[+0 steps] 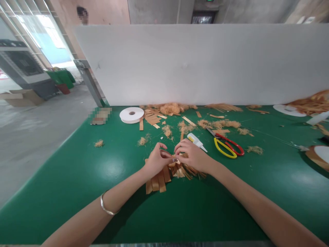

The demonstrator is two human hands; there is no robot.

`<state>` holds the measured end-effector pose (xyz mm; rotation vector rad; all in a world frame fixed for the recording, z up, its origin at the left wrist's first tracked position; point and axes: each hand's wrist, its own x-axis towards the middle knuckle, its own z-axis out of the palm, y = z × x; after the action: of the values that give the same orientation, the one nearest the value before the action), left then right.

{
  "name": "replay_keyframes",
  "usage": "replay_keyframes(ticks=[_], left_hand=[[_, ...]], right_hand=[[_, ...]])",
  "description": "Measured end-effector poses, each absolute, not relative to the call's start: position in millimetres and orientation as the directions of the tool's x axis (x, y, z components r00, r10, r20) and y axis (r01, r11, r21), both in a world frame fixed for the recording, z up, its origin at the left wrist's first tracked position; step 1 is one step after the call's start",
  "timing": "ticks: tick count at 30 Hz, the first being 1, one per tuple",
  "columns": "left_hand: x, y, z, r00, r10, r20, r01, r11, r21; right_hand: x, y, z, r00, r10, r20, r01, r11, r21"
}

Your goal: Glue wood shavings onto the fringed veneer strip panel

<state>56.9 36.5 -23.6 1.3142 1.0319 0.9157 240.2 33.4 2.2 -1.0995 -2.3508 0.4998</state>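
My left hand (158, 158) and my right hand (191, 156) meet near the middle of the green table. Their fingertips pinch a strip of tan material between them. Flat tan strips (159, 180) lie side by side below my left hand, and a fringed tan piece (183, 171) spreads under my right hand. Just beyond my right hand lies a white glue bottle (195, 140), its nozzle pointing right. Scissors (226, 144) with one red and one yellow handle rest to the right of it, blades slightly apart.
A white tape roll (131, 115) and tan scraps (171, 109) lie along the white partition (200, 65) behind the green table (77, 171). Fibre tufts are scattered about. A round white-and-tan piece (321, 156) is at the right edge. A person's head shows over the partition.
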Motion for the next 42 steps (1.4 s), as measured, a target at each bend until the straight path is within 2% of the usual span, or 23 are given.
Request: replay_keyframes(ticks=[8,15,18,26,33,42], left_hand=[[56,39,-30,0.317,0.947,-0.056,0.040,0.045,0.998],[56,39,-31,0.327,0.943,-0.056,0.037,0.046,0.998],[56,37,-26,0.333,0.940,-0.077,0.028,0.071,0.997],[56,38,-26,0.357,0.933,-0.056,0.010,0.056,0.998],[55,38,-25,0.375,0.926,-0.051,0.052,0.033,0.998],[56,38,-25,0.393,0.918,-0.052,0.109,0.009,0.994]], right_hand=[[245,36,-4,-0.539,0.813,0.219,0.599,0.554,-0.578],[245,35,-6,-0.434,0.894,0.111,0.591,0.376,-0.714],[244,34,-8,-0.407,0.909,0.084,0.599,0.335,-0.727],[245,35,-7,-0.415,0.896,0.161,0.611,0.405,-0.680],[248,35,-4,-0.374,0.908,0.191,0.634,0.400,-0.662],[241,33,-4,-0.527,0.800,0.289,0.582,0.587,-0.563]])
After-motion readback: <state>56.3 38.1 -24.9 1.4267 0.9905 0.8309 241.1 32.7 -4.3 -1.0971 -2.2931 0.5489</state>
